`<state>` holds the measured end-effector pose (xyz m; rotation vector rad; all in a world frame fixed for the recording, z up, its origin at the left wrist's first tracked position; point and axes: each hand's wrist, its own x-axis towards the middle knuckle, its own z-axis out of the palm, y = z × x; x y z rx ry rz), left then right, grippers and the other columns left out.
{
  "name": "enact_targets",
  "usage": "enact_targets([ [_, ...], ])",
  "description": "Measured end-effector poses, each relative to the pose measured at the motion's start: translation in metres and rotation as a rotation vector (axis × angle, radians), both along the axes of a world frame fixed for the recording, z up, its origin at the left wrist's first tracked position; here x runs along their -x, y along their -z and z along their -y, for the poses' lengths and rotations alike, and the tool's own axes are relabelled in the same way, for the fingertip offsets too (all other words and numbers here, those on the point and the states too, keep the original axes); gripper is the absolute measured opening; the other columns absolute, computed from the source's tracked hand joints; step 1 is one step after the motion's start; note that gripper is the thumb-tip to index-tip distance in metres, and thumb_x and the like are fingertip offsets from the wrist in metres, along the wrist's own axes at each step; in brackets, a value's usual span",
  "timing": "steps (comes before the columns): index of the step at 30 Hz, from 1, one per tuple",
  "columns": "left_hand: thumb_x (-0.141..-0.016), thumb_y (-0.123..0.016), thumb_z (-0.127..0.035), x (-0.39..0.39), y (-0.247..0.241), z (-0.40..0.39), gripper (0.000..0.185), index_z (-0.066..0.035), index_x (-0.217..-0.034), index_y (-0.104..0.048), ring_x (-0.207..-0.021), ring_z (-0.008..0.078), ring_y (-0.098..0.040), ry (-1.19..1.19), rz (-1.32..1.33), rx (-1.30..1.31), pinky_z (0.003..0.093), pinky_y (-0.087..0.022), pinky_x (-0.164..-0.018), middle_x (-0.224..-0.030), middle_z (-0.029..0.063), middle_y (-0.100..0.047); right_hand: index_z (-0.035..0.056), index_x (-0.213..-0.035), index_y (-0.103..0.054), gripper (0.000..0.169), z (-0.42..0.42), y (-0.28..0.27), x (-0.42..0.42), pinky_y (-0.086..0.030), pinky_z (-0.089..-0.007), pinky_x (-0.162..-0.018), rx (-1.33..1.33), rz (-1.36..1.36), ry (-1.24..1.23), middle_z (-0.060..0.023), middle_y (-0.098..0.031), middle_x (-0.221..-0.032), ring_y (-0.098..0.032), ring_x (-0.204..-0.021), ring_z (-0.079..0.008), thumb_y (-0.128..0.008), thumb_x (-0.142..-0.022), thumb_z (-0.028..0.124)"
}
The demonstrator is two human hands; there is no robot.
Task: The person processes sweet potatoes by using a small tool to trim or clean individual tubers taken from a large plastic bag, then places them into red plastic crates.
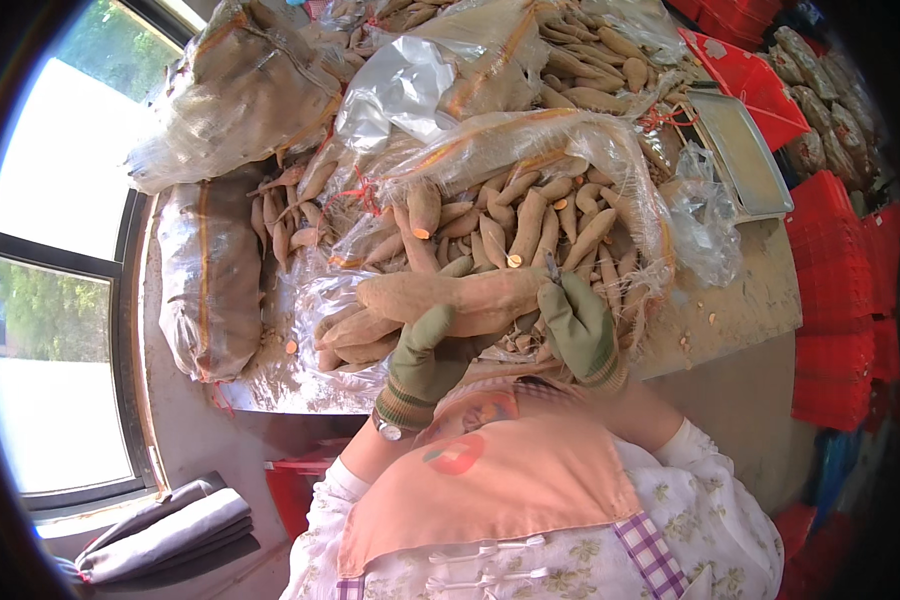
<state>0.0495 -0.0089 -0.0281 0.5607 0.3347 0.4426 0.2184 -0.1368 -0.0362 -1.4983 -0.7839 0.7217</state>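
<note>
A large sweet potato (450, 296) lies across in front of me, held in my left hand (427, 360), which wears a green work glove with a ribbed cuff; the thumb presses on its near side. Gloved the same way, my right hand (581, 326) is at the right end of this root, with a small blade (552, 266) pinched between thumb and fingers. Beyond the hands, an opened plastic sack (525, 142) is full of sweet potatoes (529, 225), some with cut orange ends. Several more sweet potatoes (360, 334) are piled left of my left hand.
A filled sack (208, 277) lies at the table's left side by the window, another (232, 90) behind it. At the right stand a metal tray (742, 154), a crumpled clear bag (705, 217) and stacked red crates (829, 300). Small cut pieces lie on the tabletop (750, 277).
</note>
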Motion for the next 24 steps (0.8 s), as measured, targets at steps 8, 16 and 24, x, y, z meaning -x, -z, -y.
enact_targets([
  [8, -0.097, -0.072, -0.037, 0.004, 0.036, 0.007, 0.069, 0.000, -0.149, -0.044, -0.138, 0.0346, -0.054, -0.128, 0.134, 0.447, 0.0474, -0.052, -0.112, -0.150, 0.0177, -0.053, -0.0029, -0.115, -0.066, 0.021, 0.006, -0.003, -0.017, -0.055, -0.0406, -0.066, -0.123, 0.618, 0.123, -0.0172, -0.070, -0.086, -0.070, -0.072, -0.0303, -0.056, -0.103, 0.011],
  [16, -0.097, -0.071, -0.035, 0.005, 0.040, 0.013, 0.070, 0.001, -0.150, -0.042, -0.139, 0.0344, -0.052, -0.129, 0.147, 0.482, 0.0480, -0.052, -0.112, -0.151, 0.0195, -0.052, 0.0000, -0.116, -0.064, 0.026, 0.001, 0.007, -0.006, -0.049, -0.0455, -0.057, -0.119, 0.938, 0.037, -0.0151, -0.066, -0.084, -0.065, -0.065, -0.0347, -0.064, -0.095, 0.015],
  [24, -0.097, -0.072, -0.035, 0.009, 0.045, 0.017, 0.070, 0.001, -0.149, -0.042, -0.140, 0.0345, -0.052, -0.168, 0.122, 0.450, 0.0496, -0.052, -0.112, -0.151, 0.0200, -0.052, -0.0028, -0.105, -0.064, 0.016, 0.001, -0.005, -0.004, -0.050, -0.0485, -0.057, -0.001, 0.975, -0.018, -0.0198, -0.066, -0.079, -0.065, -0.065, -0.0397, -0.064, -0.094, 0.010],
])
